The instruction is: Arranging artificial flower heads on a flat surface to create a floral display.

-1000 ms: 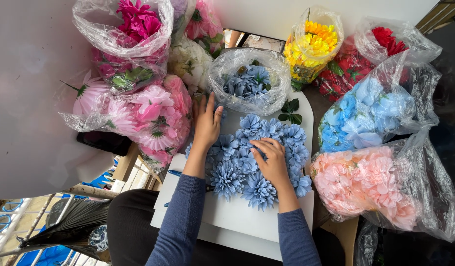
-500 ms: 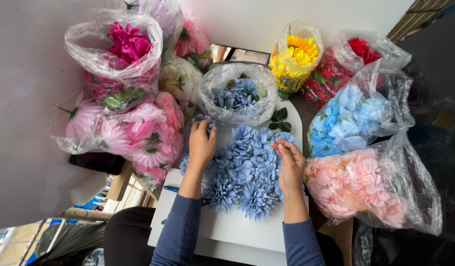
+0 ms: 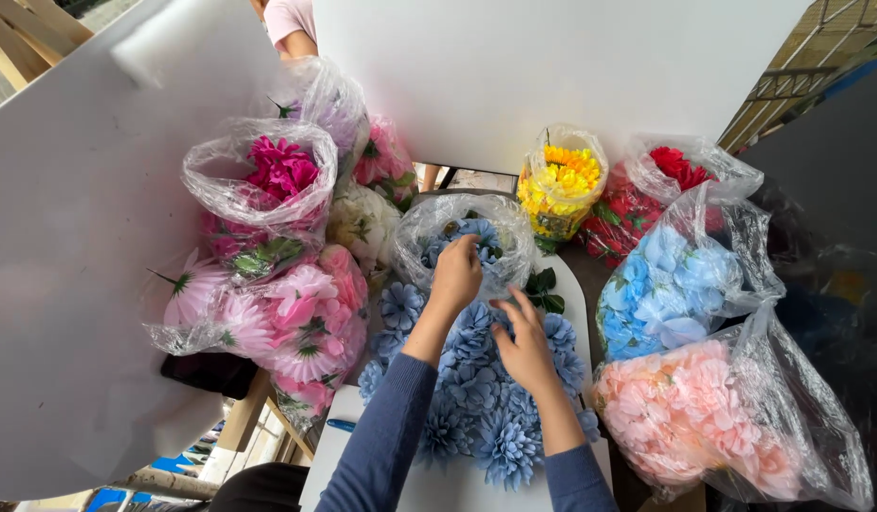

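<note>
A cluster of dusty-blue artificial flowers (image 3: 476, 389) lies on a white board (image 3: 457, 488) in front of me. My left hand (image 3: 455, 275) reaches into a clear plastic bag of the same blue flowers (image 3: 462, 237), fingers curled down among them; whether it grips one is hidden. My right hand (image 3: 524, 346) rests on top of the flower cluster with fingers spread, pressing the blooms. Both arms wear blue-grey sleeves.
Clear bags of artificial flowers ring the board: magenta (image 3: 277, 171), pale pink daisies (image 3: 286, 332), white (image 3: 362, 223), yellow (image 3: 562, 180), red (image 3: 656, 190), light blue (image 3: 666, 289), peach (image 3: 694, 417). White panels (image 3: 68, 256) stand left and behind. Another person's arm (image 3: 291, 24) shows at the top.
My left hand has moved up from the flower cluster into the clear bag of blue flowers. My right hand has shifted left toward the cluster's middle. The view has tilted up.
</note>
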